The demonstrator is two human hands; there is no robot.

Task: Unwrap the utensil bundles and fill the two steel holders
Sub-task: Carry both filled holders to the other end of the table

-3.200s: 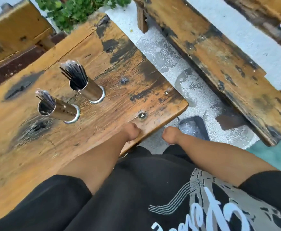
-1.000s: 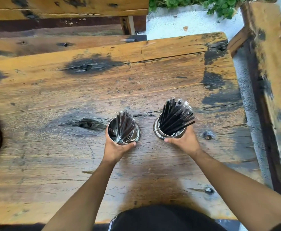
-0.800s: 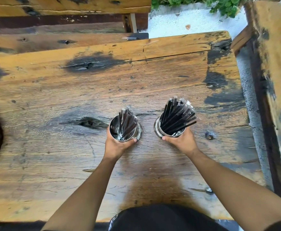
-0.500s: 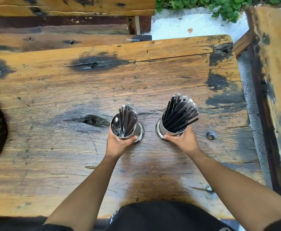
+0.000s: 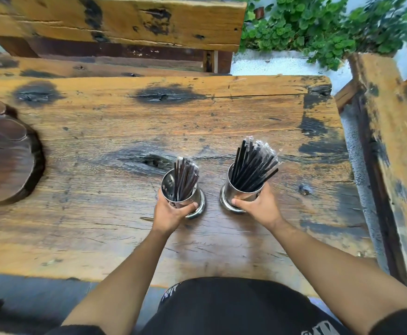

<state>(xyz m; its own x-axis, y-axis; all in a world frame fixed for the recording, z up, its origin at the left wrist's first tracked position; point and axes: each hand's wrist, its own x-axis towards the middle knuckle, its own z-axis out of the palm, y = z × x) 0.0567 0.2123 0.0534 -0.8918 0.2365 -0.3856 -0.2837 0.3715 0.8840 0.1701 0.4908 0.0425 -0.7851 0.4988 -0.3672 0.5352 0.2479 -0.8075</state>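
Observation:
Two steel holders stand upright on the worn wooden table (image 5: 101, 226), side by side near its right end. The left holder (image 5: 171, 189) is partly filled with thin black utensils (image 5: 185, 177) in clear wrap. My left hand (image 5: 171, 213) grips its near side. The right holder (image 5: 243, 192) is packed fuller with black wrapped utensils (image 5: 253, 165) that fan out to the right. My right hand (image 5: 260, 206) is closed around its near side.
A dark round wooden slab (image 5: 4, 151) lies at the table's left edge. A wooden bench (image 5: 115, 18) runs behind the table and another bench (image 5: 395, 151) along the right. Green plants (image 5: 318, 27) grow at the back right.
3.2 s ago my hands hung off the table edge. Since 1 s ago both hands keep gripping the holders, which have shifted slightly away from me; the view has tilted up.

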